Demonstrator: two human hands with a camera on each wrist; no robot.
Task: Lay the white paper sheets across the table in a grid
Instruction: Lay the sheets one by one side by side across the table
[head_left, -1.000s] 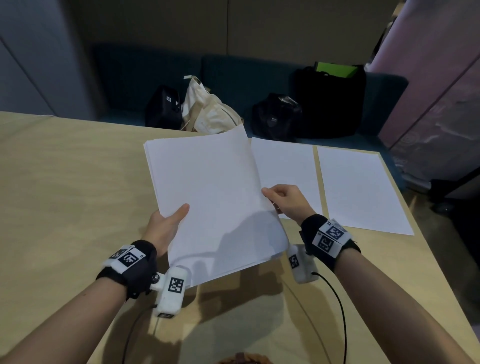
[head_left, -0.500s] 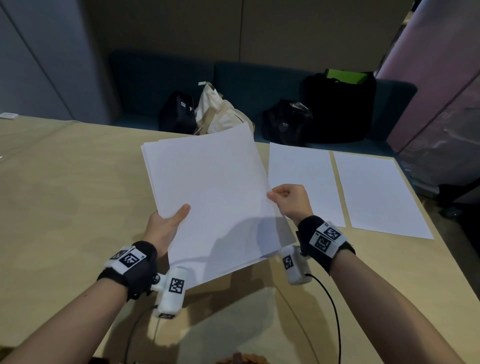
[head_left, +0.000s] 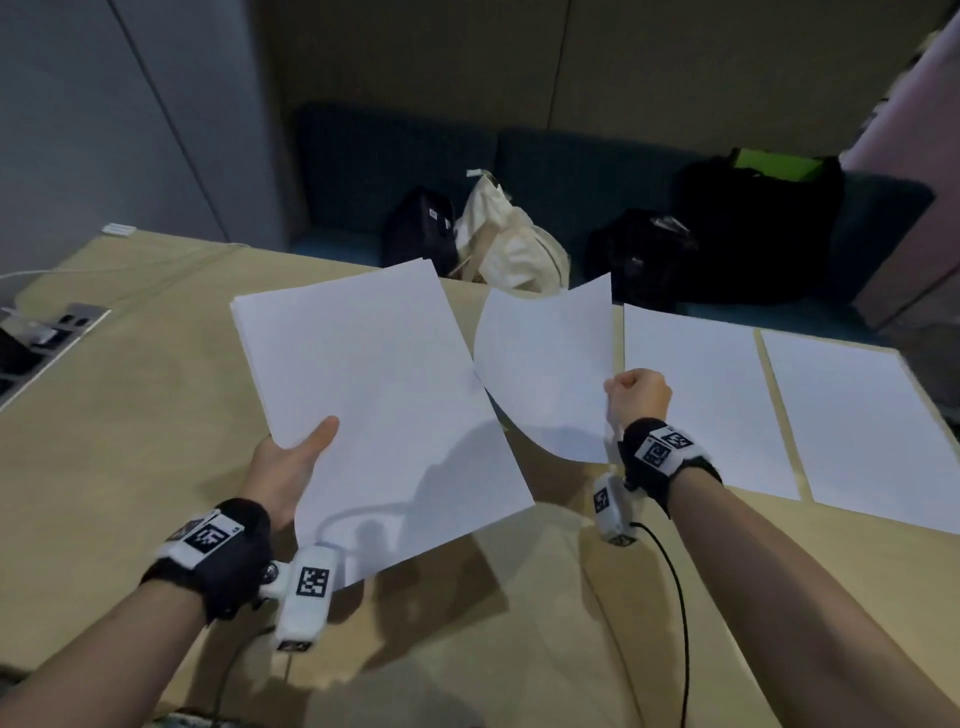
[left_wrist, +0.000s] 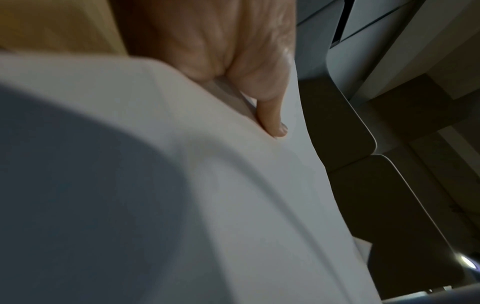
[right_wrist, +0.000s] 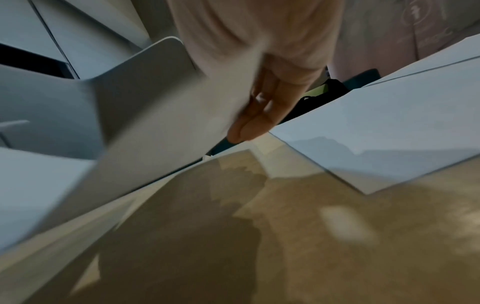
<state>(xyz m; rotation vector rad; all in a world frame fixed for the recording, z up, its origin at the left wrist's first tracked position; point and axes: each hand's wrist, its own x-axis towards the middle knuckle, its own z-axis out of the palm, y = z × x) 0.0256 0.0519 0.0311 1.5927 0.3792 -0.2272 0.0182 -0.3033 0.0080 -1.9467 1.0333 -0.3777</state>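
Note:
My left hand (head_left: 293, 460) grips a stack of white paper sheets (head_left: 374, 405) by its lower left edge, thumb on top, holding it above the wooden table (head_left: 130, 415). In the left wrist view the thumb (left_wrist: 272, 121) presses on the stack (left_wrist: 233, 185). My right hand (head_left: 636, 395) pinches the right edge of a single curled sheet (head_left: 545, 369), held in the air just right of the stack; its fingers (right_wrist: 249, 125) show behind that sheet (right_wrist: 168, 123). Two sheets lie flat at the right: one (head_left: 706, 400) and another (head_left: 862, 426) beside it.
A power socket panel (head_left: 52, 332) with a white cable sits at the table's left. Behind the far edge a dark bench holds black bags (head_left: 753, 228) and a cream tote bag (head_left: 509, 244). Bare tabletop spreads to the left and in front of me.
My right hand has pulled the top sheet off the stack and carried it to the right, where it now hangs curled and separate. The left hand still holds the stack.

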